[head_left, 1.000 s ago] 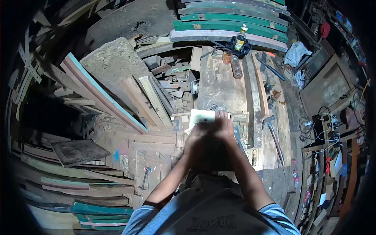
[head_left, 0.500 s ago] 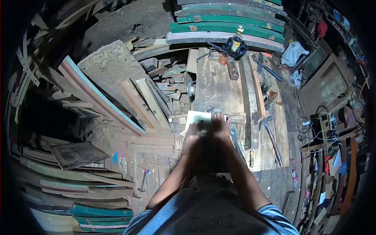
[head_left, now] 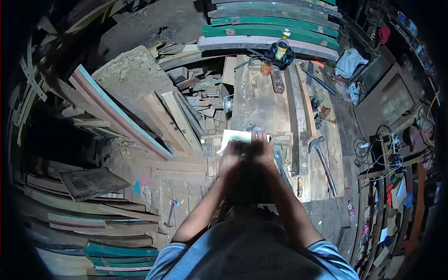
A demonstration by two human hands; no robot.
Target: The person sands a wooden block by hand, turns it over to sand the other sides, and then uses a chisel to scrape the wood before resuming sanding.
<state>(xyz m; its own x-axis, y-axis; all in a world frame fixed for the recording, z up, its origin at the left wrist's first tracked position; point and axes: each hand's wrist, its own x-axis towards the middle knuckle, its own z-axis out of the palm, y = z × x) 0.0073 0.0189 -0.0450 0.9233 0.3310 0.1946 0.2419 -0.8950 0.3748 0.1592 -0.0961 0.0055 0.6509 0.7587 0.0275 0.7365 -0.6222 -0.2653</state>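
A pale, brightly lit rectangular piece [head_left: 237, 136] lies near the front of the wooden workbench [head_left: 245, 109]; it looks like a small board or thick sheet. My left hand [head_left: 230, 158] is on its lower left part, fingers bent over it. On the right side, my right hand [head_left: 262, 150] holds it with the fingers together near its edge. Shadow falls between the hands and hides the piece's lower part. Just beyond it, a small metal tool [head_left: 251, 127] rests on the bench.
A claw hammer [head_left: 322, 161] lies right of my hands. Farther up the bench stand a glass [head_left: 266, 68], a dark bottle [head_left: 277, 80] and a yellow-labelled bottle [head_left: 282, 45]. Timber planks [head_left: 177, 119] lean at left. Another hammer [head_left: 171, 213] lies lower left.
My left hand has shifted slightly up and right over the pale piece, closer to my right hand. The right hand stays nearly in place.
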